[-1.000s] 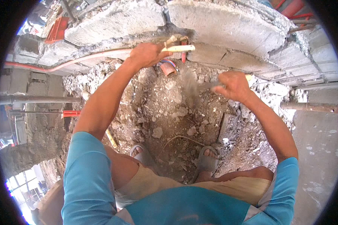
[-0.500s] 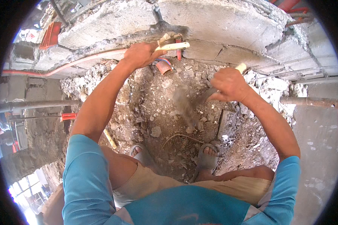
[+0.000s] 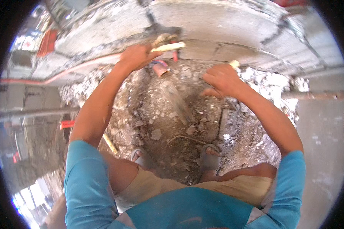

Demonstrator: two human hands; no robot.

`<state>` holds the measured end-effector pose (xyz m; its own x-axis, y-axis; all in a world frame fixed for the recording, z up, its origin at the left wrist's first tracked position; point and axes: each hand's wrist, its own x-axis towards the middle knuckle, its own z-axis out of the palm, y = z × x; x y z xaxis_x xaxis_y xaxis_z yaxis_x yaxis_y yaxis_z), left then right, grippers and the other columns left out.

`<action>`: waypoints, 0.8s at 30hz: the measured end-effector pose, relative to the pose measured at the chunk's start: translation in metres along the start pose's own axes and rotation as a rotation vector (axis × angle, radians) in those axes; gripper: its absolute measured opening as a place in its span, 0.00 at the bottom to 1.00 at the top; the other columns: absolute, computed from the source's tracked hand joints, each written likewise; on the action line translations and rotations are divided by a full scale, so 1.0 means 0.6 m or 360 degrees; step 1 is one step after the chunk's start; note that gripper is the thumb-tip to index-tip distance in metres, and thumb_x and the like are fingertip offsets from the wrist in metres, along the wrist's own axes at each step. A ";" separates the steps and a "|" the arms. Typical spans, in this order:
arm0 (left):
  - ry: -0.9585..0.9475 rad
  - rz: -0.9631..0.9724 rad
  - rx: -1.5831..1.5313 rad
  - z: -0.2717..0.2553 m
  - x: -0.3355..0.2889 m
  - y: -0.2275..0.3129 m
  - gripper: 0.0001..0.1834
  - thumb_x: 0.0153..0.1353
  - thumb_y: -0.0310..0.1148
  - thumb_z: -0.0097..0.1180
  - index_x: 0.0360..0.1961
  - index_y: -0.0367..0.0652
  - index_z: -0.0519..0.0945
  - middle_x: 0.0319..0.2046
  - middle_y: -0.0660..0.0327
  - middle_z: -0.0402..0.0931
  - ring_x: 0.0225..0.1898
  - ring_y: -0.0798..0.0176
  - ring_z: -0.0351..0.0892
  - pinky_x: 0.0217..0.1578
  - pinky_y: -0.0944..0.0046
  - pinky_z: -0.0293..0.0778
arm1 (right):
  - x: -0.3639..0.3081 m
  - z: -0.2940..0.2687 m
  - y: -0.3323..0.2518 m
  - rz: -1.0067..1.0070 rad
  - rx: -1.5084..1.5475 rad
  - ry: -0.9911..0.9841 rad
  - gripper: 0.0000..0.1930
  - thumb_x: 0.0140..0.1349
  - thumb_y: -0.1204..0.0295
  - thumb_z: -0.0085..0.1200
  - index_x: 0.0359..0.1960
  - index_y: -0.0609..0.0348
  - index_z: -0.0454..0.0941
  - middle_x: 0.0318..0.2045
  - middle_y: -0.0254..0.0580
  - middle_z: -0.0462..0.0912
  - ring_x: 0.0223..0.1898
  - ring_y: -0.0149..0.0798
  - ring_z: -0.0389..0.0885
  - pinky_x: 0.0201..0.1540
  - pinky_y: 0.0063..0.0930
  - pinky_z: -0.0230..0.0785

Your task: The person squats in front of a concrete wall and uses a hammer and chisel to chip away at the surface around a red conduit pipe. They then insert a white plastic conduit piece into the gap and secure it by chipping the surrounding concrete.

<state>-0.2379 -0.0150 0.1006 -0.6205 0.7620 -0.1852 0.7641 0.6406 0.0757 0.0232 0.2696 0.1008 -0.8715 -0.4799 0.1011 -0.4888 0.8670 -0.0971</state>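
Note:
My left hand [image 3: 135,58] is closed around a pale yellow stick [image 3: 170,47] near the block wall, with the stick's blunt end pointing right. My right hand [image 3: 221,80] is out in front of me on the right. Its fingers are curled and its thumb stands apart. The end of another pale yellow stick [image 3: 234,63] shows past its knuckles; the rest is hidden by the hand. Between my hands a short weathered piece of wood [image 3: 176,104] slants over the rubble; whether it rests there I cannot tell. A broken orange pipe [image 3: 160,68] with coloured wires protrudes below my left hand.
A concrete block wall [image 3: 214,23] runs across the front, with an orange conduit [image 3: 65,72] along its left part. Loose rubble [image 3: 156,133] covers the ground around my sandaled feet. A pale stick [image 3: 110,144] lies beside my left leg, and a grey concrete surface [image 3: 319,145] is at right.
My right hand has shifted slightly left and away from me. The wood piece, blurred and near that hand before, now appears sharper and apart from it. My left hand still grips its stick.

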 end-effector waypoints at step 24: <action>0.0160 -0.0062 0.0191 -0.044 -0.028 0.087 0.33 0.76 0.64 0.53 0.54 0.44 0.88 0.36 0.48 0.90 0.40 0.43 0.92 0.41 0.41 0.85 | -0.137 0.134 -0.097 0.1199 0.0434 -0.0762 0.41 0.78 0.34 0.45 0.38 0.67 0.89 0.34 0.62 0.89 0.41 0.63 0.90 0.47 0.59 0.82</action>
<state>-0.1923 0.0083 0.1335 -0.6602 0.7462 -0.0861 0.7508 0.6587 -0.0482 0.1198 0.2478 0.0184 -0.8571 0.1394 -0.4960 0.2723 0.9398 -0.2064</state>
